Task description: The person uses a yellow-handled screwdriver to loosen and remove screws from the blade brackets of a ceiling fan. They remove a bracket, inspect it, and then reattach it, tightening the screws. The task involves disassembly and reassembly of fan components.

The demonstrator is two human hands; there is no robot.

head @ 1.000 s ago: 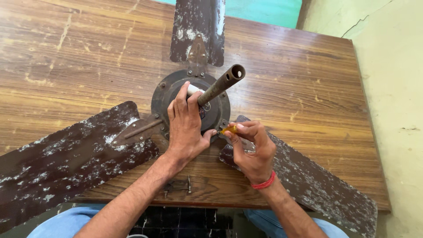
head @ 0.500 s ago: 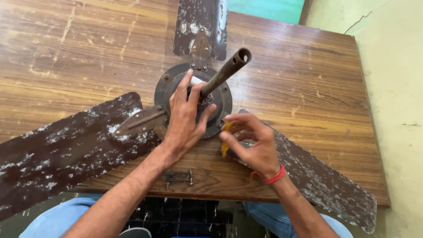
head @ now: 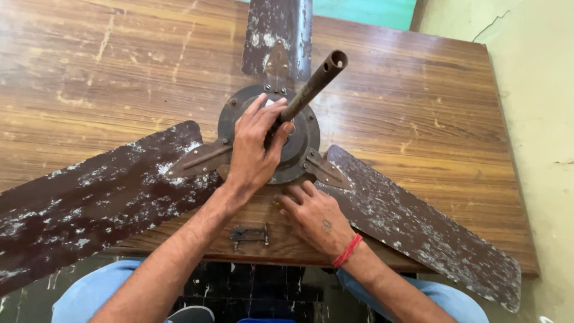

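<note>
An old brown ceiling fan lies on a wooden table, its round motor hub facing up and its rusty down rod sticking up towards me. My left hand rests on the hub with thumb and fingers closed around the base of the rod. Just below the hub, my right hand lies palm down on the table, fingers pointing at the hub. A small yellow object peeks out beside its thumb. Whether the hand grips it is hidden.
Three flaking blades spread from the hub: one to the left, one to the lower right, one to the far side. A small metal latch sits at the table's front edge. A pale wall stands at the right.
My right hand came down from holding the yellow object up by the hub and now lies flat on the table. My left hand stays on the hub by the rod.
</note>
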